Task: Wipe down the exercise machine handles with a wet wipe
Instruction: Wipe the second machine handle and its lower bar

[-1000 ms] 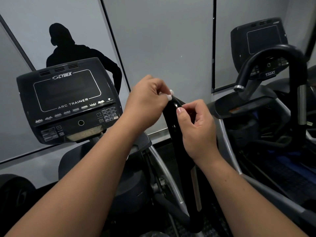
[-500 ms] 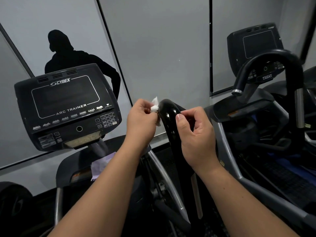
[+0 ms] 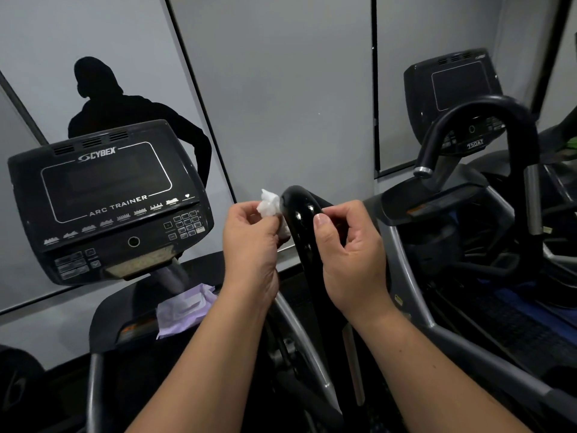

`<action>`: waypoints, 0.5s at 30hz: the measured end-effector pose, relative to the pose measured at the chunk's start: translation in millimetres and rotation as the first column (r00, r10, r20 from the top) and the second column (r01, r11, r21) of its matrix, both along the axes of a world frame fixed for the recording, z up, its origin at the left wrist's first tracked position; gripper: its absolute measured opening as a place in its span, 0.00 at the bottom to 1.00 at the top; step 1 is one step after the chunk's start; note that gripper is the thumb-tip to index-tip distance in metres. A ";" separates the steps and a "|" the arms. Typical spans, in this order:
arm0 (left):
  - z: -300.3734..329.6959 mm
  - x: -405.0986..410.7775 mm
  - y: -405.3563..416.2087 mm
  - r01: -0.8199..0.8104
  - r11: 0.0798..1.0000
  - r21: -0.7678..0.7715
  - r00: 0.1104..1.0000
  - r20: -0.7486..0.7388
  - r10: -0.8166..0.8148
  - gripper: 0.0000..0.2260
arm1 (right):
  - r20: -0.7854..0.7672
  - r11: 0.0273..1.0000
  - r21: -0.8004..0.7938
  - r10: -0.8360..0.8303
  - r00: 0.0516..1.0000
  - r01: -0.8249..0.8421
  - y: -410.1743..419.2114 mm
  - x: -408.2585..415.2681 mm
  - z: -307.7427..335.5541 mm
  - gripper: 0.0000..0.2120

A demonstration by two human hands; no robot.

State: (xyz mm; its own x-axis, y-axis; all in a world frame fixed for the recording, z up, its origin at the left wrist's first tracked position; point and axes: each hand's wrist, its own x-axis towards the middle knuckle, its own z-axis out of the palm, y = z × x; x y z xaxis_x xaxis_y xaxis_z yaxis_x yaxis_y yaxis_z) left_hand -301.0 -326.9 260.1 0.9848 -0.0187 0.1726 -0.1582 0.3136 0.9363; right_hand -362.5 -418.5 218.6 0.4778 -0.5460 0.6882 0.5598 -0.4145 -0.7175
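Observation:
A glossy black handle (image 3: pixel 302 223) of the exercise machine rises in the middle of the view, curving over at its top. My left hand (image 3: pixel 249 245) pinches a crumpled white wet wipe (image 3: pixel 270 206) against the handle's left side near the top. My right hand (image 3: pixel 351 260) has its fingers curled round the right side of the handle just below the bend, thumb toward me. The lower part of the handle runs down between my wrists.
The machine's black console (image 3: pixel 109 201) stands at left. A purple wet-wipe pack (image 3: pixel 184 309) lies on the shelf under it. A second machine with a looped black handle (image 3: pixel 477 120) and console (image 3: pixel 452 85) stands at right. Grey wall panels lie behind.
My left hand slid from the top of the handle down to its left side, and the white wipe now shows. The view tilted down, revealing the purple pack.

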 end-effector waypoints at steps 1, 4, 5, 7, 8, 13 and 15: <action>-0.5 0.1 -2.6 0.010 1.000 -0.001 1.000 -0.005 -0.010 0.11 | -0.006 1.000 -0.004 -0.003 1.000 0.003 -0.1 0.3 -0.1 0.05; -2.2 0.2 -12.3 0.093 0.996 0.013 0.990 -0.104 -0.092 0.11 | -0.016 1.000 0.000 -0.009 1.000 0.009 -0.4 -0.8 -0.3 0.05; -1.5 -0.5 -13.1 0.106 0.994 0.006 0.986 -0.129 -0.104 0.11 | -0.015 1.000 -0.002 -0.010 1.000 0.010 -0.3 -1.1 -0.3 0.05; 0.3 -1.0 -10.0 0.065 0.997 -0.028 0.992 -0.109 -0.068 0.10 | -0.011 1.000 -0.011 -0.007 1.000 0.007 0.3 -1.1 -0.2 0.05; 1.0 -1.4 -8.0 0.034 0.998 -0.057 0.996 -0.081 -0.039 0.11 | -0.009 1.000 -0.014 -0.003 1.000 0.003 0.3 -0.4 -0.2 0.05; -1.0 -0.8 -12.0 0.067 0.997 -0.047 0.995 -0.071 -0.070 0.11 | 0.001 1.000 -0.011 -0.012 1.000 0.012 -0.9 -0.2 -1.8 0.05; 1.6 -0.4 -13.1 0.092 0.994 -0.061 0.988 -0.119 -0.099 0.10 | 0.004 1.000 -0.016 -0.026 1.000 0.026 -0.9 -1.0 -2.4 0.05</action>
